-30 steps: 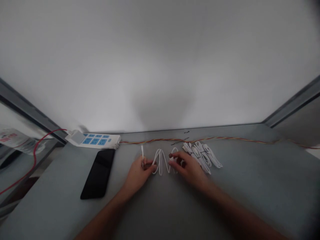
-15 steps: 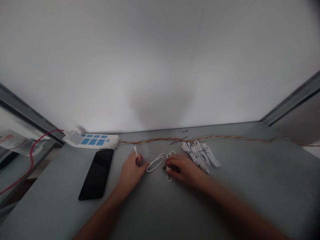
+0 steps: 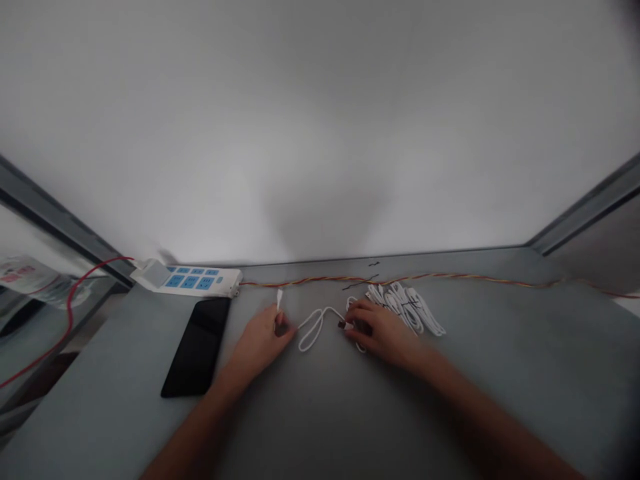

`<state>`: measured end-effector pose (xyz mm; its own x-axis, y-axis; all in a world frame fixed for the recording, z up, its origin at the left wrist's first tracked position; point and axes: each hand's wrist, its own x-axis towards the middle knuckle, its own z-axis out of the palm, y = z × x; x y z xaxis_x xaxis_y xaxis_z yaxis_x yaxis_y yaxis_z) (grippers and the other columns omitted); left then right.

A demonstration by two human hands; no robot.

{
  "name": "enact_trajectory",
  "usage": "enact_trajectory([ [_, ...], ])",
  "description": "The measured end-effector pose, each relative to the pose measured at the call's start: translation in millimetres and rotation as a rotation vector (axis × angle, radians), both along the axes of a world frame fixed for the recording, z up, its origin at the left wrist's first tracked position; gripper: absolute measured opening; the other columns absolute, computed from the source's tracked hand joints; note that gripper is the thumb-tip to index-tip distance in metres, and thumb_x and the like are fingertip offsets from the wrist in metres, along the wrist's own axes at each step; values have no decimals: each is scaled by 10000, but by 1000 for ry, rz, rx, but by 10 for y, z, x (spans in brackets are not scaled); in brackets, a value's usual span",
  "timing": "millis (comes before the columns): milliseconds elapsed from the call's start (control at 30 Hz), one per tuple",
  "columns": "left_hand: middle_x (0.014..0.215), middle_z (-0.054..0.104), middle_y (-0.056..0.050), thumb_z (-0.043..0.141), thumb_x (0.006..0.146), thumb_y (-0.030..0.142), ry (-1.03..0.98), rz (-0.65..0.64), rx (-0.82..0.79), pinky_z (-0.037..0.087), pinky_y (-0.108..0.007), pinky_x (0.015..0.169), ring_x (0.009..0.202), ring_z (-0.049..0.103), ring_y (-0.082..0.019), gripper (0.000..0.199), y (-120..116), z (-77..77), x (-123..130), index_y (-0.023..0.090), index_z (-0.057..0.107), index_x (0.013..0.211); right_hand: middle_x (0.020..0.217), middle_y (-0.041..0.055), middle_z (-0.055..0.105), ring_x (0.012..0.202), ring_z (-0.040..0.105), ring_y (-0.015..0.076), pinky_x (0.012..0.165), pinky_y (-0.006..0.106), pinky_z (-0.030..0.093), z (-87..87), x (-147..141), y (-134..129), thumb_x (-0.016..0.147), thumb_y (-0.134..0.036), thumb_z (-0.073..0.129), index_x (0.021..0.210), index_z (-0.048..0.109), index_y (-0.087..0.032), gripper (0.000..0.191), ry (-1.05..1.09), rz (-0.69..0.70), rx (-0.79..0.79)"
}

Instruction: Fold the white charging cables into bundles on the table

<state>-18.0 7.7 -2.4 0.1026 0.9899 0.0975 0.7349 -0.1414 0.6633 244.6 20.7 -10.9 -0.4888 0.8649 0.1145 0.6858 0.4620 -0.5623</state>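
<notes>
"What's along the back edge of the tabletop (image 3: 500, 387)?"

"A white power strip (image 3: 193, 281) with blue sockets at the left end. A twisted red-and-yellow wire (image 3: 450, 278) runs from it toward the right edge."

"Anything lying loose?"

"A black phone (image 3: 196, 347), just in front of the strip, and a short dark wire (image 3: 359, 283) just beside the twisted one."

"And past the left edge?"

"A red cord (image 3: 70, 313) curves down from the strip's end. Beyond it lies a plastic bottle (image 3: 30, 277), though I can't tell if that's a reflection."
</notes>
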Motion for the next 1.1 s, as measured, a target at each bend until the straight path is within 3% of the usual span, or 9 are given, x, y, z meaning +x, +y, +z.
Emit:
enact_trajectory([
  [100,616,583,13,601,698,247,10,-28,-18,318,-277,565,564,500,-155,132,-10,-15,18,223,492,626,1032,57,600,891,586,193,799,321,449,55,14,-8,843,-274,574,953,652,-217,147,3,61,-26],
  [233,679,585,2,557,729,226,110,166,79,337,-277,591,599,525,-165,68,9,-35,14,219,493,708,918,41,612,766,571,164,683,280,435,152,23,-25,826,-272,592,893,670,-209,121,37,154,-109],
  [300,669,583,7,583,726,250,75,218,94,338,-272,579,573,525,-160,97,21,-32,7,216,492,728,819,21,606,684,550,147,623,264,418,165,19,-26,804,-290,616,866,674,-208,118,105,116,-170],
  [400,582,540,30,608,742,337,-45,229,87,327,-261,548,528,496,-147,184,29,-8,10,210,493,674,652,-17,556,585,502,129,549,248,386,137,6,-4,763,-345,651,842,665,-201,165,288,-63,-258],
  [567,577,530,8,437,867,457,-394,194,62,331,-239,507,529,470,-129,387,36,20,6,174,614,672,635,-25,560,522,473,105,477,234,374,100,6,59,680,-421,696,831,622,-182,292,698,-261,-347],
  [733,639,576,19,600,765,494,-620,284,-18,286,-197,408,463,445,-88,395,83,-34,-26,159,675,961,493,-64,478,399,378,63,387,202,290,110,46,88,685,-438,696,836,651,-164,316,817,-272,-392],
  [867,726,639,5,678,721,418,-756,284,12,347,-179,411,507,507,-91,496,116,-58,-28,167,585,1139,535,-37,543,419,437,74,391,204,330,79,50,90,680,-412,713,806,669,-172,275,767,-247,-369],
  [967,760,663,-18,586,809,417,-734,216,91,413,-195,454,537,531,-98,436,95,-34,-27,158,568,1158,567,-10,599,460,514,107,416,223,400,55,42,75,694,-402,708,852,700,-184,269,690,-206,-381],
  [1100,844,683,-40,543,856,363,-457,124,231,469,-213,526,603,588,-111,283,29,14,-29,176,654,1037,763,39,699,624,629,150,558,274,519,73,41,39,732,-383,681,984,705,-203,311,706,-134,-413],
])
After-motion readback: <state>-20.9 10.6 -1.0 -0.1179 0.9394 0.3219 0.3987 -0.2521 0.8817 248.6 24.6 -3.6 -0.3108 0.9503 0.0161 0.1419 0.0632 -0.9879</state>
